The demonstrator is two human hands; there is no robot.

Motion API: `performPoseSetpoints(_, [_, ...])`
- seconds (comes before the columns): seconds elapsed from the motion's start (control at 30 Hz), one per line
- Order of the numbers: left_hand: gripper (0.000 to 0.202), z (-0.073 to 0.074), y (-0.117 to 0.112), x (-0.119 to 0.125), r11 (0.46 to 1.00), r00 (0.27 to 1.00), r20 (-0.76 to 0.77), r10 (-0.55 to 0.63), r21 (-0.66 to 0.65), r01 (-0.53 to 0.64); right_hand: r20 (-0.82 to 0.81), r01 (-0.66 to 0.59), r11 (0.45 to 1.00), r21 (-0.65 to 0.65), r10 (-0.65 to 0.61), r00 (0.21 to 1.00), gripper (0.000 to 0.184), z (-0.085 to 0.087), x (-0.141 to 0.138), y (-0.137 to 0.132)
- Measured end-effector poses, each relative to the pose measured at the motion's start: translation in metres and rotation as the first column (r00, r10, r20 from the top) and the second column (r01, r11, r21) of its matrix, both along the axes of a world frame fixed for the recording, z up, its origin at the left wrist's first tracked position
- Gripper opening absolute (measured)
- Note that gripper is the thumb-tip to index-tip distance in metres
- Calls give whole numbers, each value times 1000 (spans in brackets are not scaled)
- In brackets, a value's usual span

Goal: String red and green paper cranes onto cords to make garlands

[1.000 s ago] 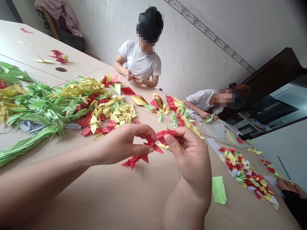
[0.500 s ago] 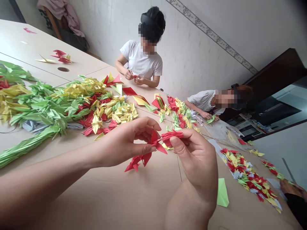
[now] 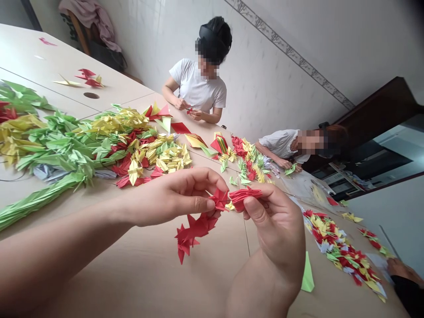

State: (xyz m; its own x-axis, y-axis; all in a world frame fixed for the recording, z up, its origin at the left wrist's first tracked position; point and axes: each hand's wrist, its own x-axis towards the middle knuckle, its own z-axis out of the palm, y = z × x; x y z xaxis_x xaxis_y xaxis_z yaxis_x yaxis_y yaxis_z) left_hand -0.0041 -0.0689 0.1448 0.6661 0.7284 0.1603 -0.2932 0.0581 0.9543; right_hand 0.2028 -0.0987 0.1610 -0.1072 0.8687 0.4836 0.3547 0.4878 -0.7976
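Note:
My left hand pinches a red origami crane between thumb and fingers. Below it hangs a chain of several more red origami cranes, above the tabletop. My right hand is closed on a flat stack of red folded cranes, gripped by thumb and forefinger. Only a narrow gap lies between the stack and the left hand's crane. A thin dark line shows between them, too fine to make out. Behind my hands lie yellow folded cranes in a heap.
A big pile of green cranes spreads over the table at left. A green paper sheet lies right of my wrist. Multicoloured cranes lie farther right. Two co-workers in white sit opposite; another person's hand shows at right.
More of the red crane chain now hangs below my left hand, and lower. The crane in its fingers has turned, and my right hand with the stack has shifted slightly right and down.

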Motion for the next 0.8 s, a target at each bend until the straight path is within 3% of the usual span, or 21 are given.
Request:
performPoseSetpoints(0.2, [17, -3, 2, 0, 992, 998, 61, -21, -124, 29, 6, -29, 1000, -3, 29, 1000, 21, 1, 2, -2])
performPoseSetpoints(0.37, [13, -4, 2, 0, 973, 993, 111, -39, -221, 63, 43, -125, 992, 4, 125, 991, 17, 2, 3, -4])
performPoseSetpoints(0.57, [11, -4, 2, 1, 984, 995, 99, 15, -175, 3, 159, -188, 980, 69, 176, 971, 6, 2, 1, -3])
performPoseSetpoints(0.8, [19, -4, 2, 3, 995, 995, 98, 35, -95, -26, 190, -138, 987, 77, 122, 974, 2, 2, -2, -4])
